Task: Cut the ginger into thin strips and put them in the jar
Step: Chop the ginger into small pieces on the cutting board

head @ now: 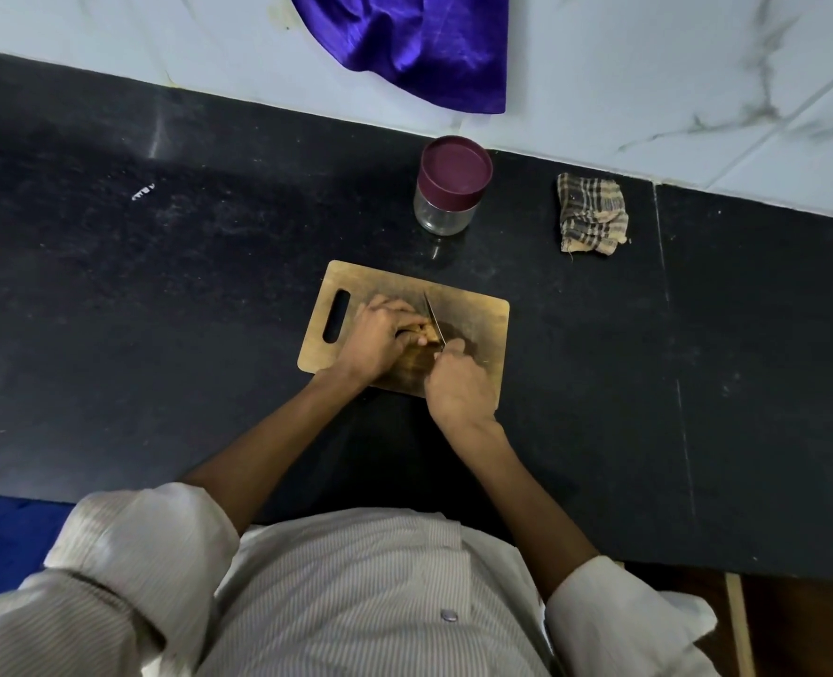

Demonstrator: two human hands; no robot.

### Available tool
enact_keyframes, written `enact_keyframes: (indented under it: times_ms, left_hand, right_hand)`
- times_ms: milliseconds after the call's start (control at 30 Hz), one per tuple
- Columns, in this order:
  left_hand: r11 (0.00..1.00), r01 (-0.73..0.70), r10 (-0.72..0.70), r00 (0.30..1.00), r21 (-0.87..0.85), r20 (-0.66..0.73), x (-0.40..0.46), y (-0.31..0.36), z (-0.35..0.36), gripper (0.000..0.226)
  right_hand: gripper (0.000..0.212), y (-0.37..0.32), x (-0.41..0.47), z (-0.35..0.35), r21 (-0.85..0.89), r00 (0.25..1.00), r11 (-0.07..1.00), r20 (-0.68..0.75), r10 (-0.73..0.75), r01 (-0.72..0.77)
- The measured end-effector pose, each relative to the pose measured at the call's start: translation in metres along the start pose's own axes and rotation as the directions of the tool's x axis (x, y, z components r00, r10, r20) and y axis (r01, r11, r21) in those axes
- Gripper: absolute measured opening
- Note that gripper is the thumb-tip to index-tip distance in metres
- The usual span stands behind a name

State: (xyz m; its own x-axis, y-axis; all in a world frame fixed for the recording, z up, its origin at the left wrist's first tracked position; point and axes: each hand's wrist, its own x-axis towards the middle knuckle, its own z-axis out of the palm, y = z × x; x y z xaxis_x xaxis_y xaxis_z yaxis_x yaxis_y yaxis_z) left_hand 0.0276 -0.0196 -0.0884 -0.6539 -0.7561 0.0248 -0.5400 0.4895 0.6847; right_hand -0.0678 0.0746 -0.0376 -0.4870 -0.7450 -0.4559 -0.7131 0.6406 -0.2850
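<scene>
Behind the wooden cutting board (473, 315), the glass jar (446, 212) stands lidded in maroon, with nothing visible inside. On the board, the left hand (380, 337) curls its fingers over the ginger (426, 333), pinning it; the right hand (458, 383) grasps the knife (433, 317), blade against the ginger.

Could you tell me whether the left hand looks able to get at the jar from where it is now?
Probably yes. The jar stands beyond the cutting board with bare counter between. But the left hand is holding the ginger against the knife and must let go first, and the lid is on.
</scene>
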Motion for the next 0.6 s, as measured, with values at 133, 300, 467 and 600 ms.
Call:
enact_keyframes:
  times_ms: [133,300,467,600]
  left_hand:
    - [1.0,-0.01,0.01,1.0,-0.001,-0.022,-0.001,0.0,0.002,0.028]
    - [1.0,-0.005,0.006,0.999,0.022,-0.032,-0.002,0.0,0.004,0.028]
    - [0.998,-0.02,0.023,0.999,0.054,-0.045,-0.004,0.0,0.004,0.027]
    - [0.998,-0.021,0.024,0.998,0.057,-0.049,-0.004,0.001,0.003,0.027]
  right_hand:
    - [0.023,-0.008,0.007,-0.003,-0.012,1.0,1.0,0.002,0.019,-0.019]
    - [0.022,-0.007,0.008,-0.001,-0.041,1.0,0.999,-0.002,0.003,-0.004]
    - [0.021,-0.005,0.008,0.002,-0.088,1.0,0.996,-0.013,-0.023,0.021]
    - [0.019,0.0,0.005,0.003,-0.135,1.0,0.99,0.002,-0.031,0.031]
